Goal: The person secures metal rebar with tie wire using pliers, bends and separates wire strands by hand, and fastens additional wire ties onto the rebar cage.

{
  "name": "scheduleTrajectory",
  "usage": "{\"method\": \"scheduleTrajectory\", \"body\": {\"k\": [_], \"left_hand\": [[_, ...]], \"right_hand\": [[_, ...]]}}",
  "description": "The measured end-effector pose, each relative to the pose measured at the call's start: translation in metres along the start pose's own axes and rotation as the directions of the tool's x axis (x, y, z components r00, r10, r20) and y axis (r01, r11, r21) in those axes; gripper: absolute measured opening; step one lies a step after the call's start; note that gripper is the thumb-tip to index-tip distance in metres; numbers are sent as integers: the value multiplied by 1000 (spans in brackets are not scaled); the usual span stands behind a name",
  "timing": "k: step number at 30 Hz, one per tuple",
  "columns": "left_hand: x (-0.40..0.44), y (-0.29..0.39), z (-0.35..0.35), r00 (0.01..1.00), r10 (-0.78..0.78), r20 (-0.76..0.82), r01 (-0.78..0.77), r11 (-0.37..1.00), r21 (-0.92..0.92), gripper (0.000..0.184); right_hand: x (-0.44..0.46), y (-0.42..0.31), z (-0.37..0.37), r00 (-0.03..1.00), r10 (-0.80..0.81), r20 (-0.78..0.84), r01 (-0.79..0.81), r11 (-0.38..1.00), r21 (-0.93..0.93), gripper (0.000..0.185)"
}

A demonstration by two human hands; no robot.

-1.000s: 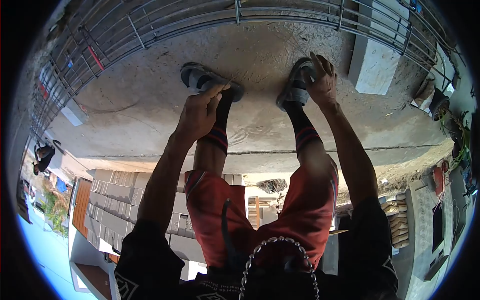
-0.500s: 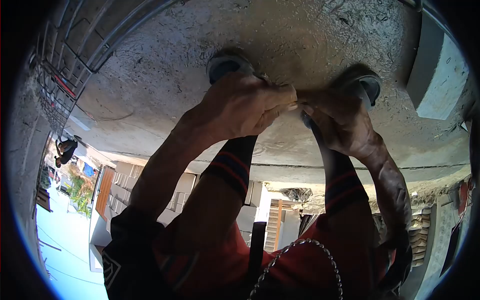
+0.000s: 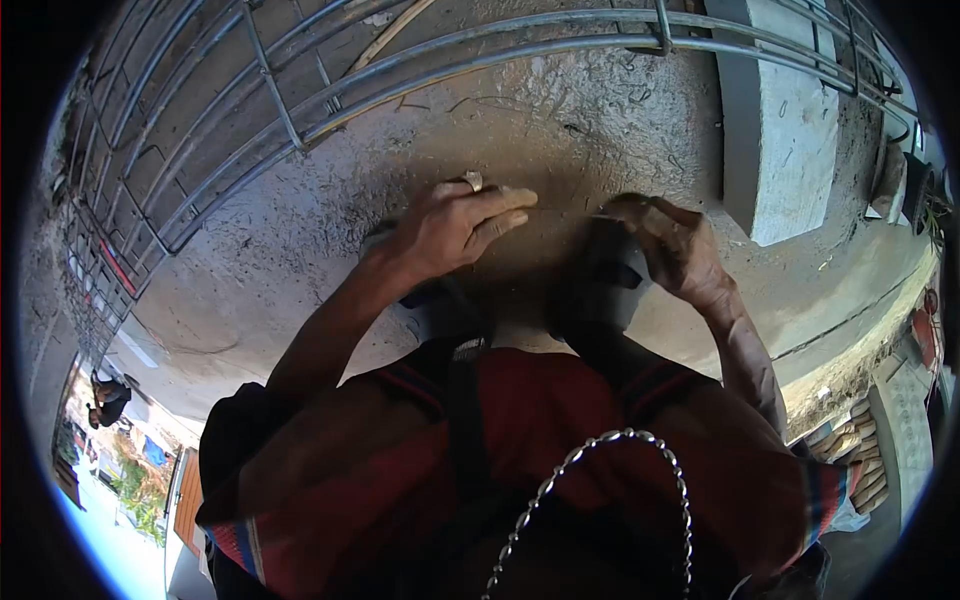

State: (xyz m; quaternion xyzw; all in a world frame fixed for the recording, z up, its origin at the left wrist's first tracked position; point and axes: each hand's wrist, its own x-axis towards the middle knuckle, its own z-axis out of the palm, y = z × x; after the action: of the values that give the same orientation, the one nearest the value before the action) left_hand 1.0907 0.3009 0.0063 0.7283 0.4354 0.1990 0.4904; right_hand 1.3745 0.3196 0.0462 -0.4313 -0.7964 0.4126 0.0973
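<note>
My left hand [image 3: 465,225], with a ring on one finger, is closed in a pinch above the ground in front of my shoes. My right hand [image 3: 675,245] is a short way to the right, its fingers curled together in a pinch too. A faint thin line, perhaps a wire, seems to run between the fingertips, but what either hand holds is too small to make out. Beyond the hands a cage of long steel bars [image 3: 480,65] with cross ties arches over the ground. My shoes [image 3: 600,285] are below and between the hands, partly in shadow.
A pale rectangular block [image 3: 790,140] lies at the upper right, under the bars. Small wire bits are scattered on the rough concrete ground [image 3: 300,230]. A person [image 3: 110,400] is at the far left. Stacked sacks or bundles [image 3: 855,455] are at the lower right.
My hands have moved apart from being together at the fingertips. The view has tipped forward, so more of the steel bar cage and the block shows.
</note>
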Motion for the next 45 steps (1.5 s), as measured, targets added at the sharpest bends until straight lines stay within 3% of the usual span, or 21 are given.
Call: {"method": "scheduleTrajectory", "body": {"k": [2, 4, 5, 6, 7, 9, 10, 13, 16, 19, 22, 23, 27, 29, 31, 33, 35, 38, 39, 42, 45], "left_hand": [[12, -10, -14, 990, -124, -63, 118, 989, -90, 26], [18, -19, -8, 938, -129, -322, 65, 977, -203, 29], [17, -17, -7, 939, -197, -282, 147, 971, -190, 30], [18, -15, -10, 934, -258, -248, 221, 961, -168, 31], [18, -13, -11, 922, -324, -212, 298, 944, -143, 32], [18, -16, -4, 902, -393, -177, 340, 901, -270, 32], [23, -20, 0, 894, -417, -163, 350, 877, -329, 33], [41, -29, 13, 870, -477, -126, 288, 698, -655, 35], [57, -25, 21, 861, -483, -160, 166, 563, -810, 37], [69, -27, 22, 861, -468, -200, 40, 454, -890, 35], [82, -32, 15, 820, -518, -243, 4, 430, -903, 31], [87, -40, 19, 788, -509, -346, -86, 465, -881, 25], [99, -58, 13, 791, -444, -421, -22, 667, -745, 18], [102, -57, 13, 759, -221, -613, -59, 914, -402, 17], [106, -59, 13, 721, -60, -691, -47, 990, -135, 17], [113, -60, 11, 685, 5, -728, -12, 1000, -4, 19], [123, -59, 12, 647, -130, -752, -197, 923, -329, 24], [128, -55, -5, 688, -295, -663, 81, 939, -333, 23], [130, -62, -4, 678, -173, -714, -29, 965, -260, 19], [125, -68, 6, 706, -289, -646, -42, 894, -446, 19], [129, -67, 14, 776, -221, -591, -255, 746, -615, 26]], "right_hand": [[-10, 20, -17, 976, 66, -210, -84, 994, -76, 16], [-22, 37, -38, 906, 105, -410, -210, 952, -222, 15], [-25, 43, -49, 864, 16, -503, -178, 945, -275, 16], [-24, 41, -60, 843, 55, -535, -265, 908, -325, 17], [-20, 42, -69, 844, 19, -536, -264, 885, -383, 18], [-9, 46, -76, 828, 4, -560, -287, 862, -418, 18], [-2, 51, -79, 841, -66, -537, -219, 865, -451, 18], [21, 55, -73, 822, -62, -566, -178, 916, -359, 16], [41, 72, -64, 802, -252, -542, 20, 918, -397, 16], [48, 68, -71, 860, -253, -443, -21, 850, -526, 19], [54, 63, -79, 892, -245, -380, -18, 821, -571, 22], [54, 62, -82, 902, -233, -364, -22, 816, -577, 23], [60, 60, -89, 923, -207, -323, -17, 820, -572, 27], [64, 59, -90, 921, -222, -319, 3, 826, -564, 30], [62, 60, -88, 933, -162, -321, -56, 818, -573, 33], [61, 59, -85, 943, -111, -315, -96, 815, -572, 39], [64, 60, -84, 947, -94, -308, -91, 841, -534, 37], [71, 60, -78, 942, -78, -325, -104, 855, -507, 37], [74, 59, -76, 938, -90, -336, -100, 855, -509, 37], [85, 61, -69, 914, -138, -382, -82, 858, -507, 37], [84, 58, -62, 909, -123, -399, -114, 847, -519, 37]]}}
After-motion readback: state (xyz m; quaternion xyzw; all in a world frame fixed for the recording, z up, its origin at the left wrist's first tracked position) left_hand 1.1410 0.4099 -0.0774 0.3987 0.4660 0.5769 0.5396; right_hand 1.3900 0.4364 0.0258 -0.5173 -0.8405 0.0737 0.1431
